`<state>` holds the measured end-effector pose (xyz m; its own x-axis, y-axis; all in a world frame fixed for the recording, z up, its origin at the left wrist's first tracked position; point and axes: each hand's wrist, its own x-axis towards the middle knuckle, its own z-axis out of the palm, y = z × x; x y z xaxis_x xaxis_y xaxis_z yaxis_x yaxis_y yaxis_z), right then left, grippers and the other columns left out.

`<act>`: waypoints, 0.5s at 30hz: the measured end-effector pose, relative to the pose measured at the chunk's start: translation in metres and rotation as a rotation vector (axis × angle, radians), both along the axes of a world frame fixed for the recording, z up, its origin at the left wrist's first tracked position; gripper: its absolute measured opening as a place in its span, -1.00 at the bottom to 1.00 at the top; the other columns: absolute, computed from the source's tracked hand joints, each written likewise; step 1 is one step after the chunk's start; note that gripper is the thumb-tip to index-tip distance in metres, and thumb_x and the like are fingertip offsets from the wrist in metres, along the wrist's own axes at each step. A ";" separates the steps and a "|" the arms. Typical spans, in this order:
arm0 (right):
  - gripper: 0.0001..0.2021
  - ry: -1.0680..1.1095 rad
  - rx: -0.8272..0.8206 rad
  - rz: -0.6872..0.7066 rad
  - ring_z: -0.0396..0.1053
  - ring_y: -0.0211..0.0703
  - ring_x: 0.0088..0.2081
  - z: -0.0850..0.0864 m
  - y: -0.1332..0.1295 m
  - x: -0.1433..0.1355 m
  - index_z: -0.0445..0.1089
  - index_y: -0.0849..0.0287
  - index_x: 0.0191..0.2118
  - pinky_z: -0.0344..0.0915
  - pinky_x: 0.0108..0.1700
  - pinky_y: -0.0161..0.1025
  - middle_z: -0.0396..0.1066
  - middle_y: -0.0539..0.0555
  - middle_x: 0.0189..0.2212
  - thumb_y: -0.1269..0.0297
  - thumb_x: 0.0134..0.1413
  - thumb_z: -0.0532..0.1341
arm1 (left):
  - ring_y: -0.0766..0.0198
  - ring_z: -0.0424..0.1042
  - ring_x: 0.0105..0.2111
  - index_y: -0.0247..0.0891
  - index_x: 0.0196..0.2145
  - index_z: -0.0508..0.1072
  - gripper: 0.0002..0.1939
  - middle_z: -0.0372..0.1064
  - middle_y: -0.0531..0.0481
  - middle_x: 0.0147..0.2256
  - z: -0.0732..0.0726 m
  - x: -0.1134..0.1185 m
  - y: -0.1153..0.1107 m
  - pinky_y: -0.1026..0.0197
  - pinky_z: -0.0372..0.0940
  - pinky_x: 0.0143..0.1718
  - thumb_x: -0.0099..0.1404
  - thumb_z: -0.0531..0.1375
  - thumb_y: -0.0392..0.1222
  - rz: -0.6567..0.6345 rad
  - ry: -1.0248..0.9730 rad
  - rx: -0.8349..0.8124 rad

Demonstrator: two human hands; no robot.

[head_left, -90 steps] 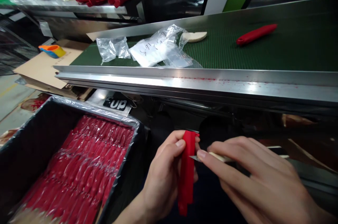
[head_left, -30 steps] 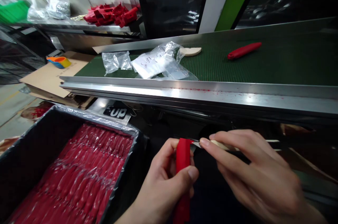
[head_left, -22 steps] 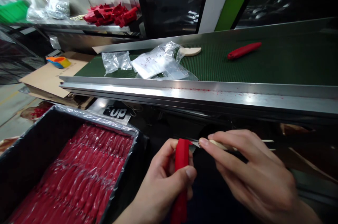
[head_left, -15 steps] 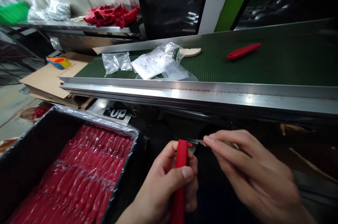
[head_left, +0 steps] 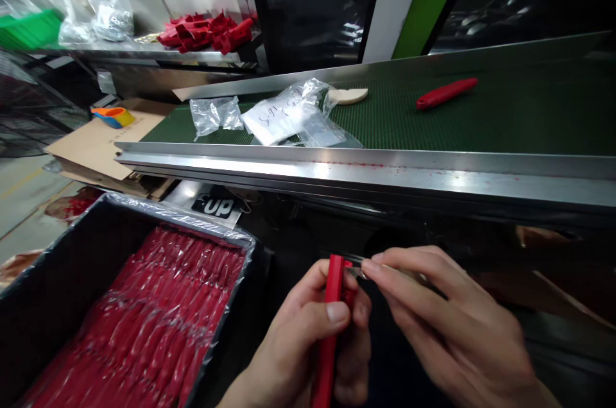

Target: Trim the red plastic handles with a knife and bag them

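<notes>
My left hand (head_left: 308, 331) is wrapped round a long red plastic handle (head_left: 332, 292), held roughly upright with the thumb across its face. Close to its top, a small red bit sticks out on the right side. Pinched between the thumb and fingers of my right hand (head_left: 443, 318) is a small knife with a thin metal blade (head_left: 355, 271). The blade's tip meets the right side of the handle near the top; whether it cuts in, I cannot tell. Most of the knife is hidden by my fingers.
A lined bin (head_left: 255, 247) at the left holds rows of bagged red pieces. Ahead runs a green conveyor (head_left: 389, 119) with a metal edge, bearing plastic bags (head_left: 289, 116), a beige curved piece (head_left: 349, 96) and a red handle-like piece (head_left: 446, 93). Red parts (head_left: 206, 31) lie on a shelf.
My right hand has moved left, bringing the blade from beside the handle to its upper right side. The handle has tilted slightly, its top shifting right.
</notes>
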<state>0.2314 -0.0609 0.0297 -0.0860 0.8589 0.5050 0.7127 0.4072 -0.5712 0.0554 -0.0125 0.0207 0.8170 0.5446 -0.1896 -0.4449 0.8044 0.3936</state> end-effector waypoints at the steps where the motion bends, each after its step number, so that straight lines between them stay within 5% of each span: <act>1: -0.62 -0.004 -0.002 0.006 0.31 -0.17 -0.05 -0.001 0.000 0.000 0.40 0.25 0.05 0.36 -0.08 -0.20 0.34 0.18 -0.09 0.64 0.16 0.11 | 0.57 0.19 -0.59 -0.20 -0.11 0.32 -0.84 0.21 0.04 -0.28 0.000 0.000 0.000 0.50 0.21 -0.62 0.35 0.07 -0.26 -0.005 -0.009 -0.004; 15: -0.61 0.035 0.014 -0.080 0.33 -0.19 -0.07 -0.007 -0.001 0.002 0.40 0.23 0.07 0.33 -0.10 -0.21 0.32 0.16 -0.08 0.64 0.15 0.15 | 0.58 0.19 -0.62 -0.22 -0.11 0.33 -0.83 0.26 0.00 -0.30 0.000 0.000 -0.003 0.52 0.19 -0.66 0.34 0.07 -0.24 -0.014 -0.113 -0.005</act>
<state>0.2329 -0.0614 0.0229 0.0008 0.8549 0.5188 0.7232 0.3578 -0.5908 0.0552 -0.0159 0.0205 0.8411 0.5318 -0.0986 -0.4745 0.8131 0.3372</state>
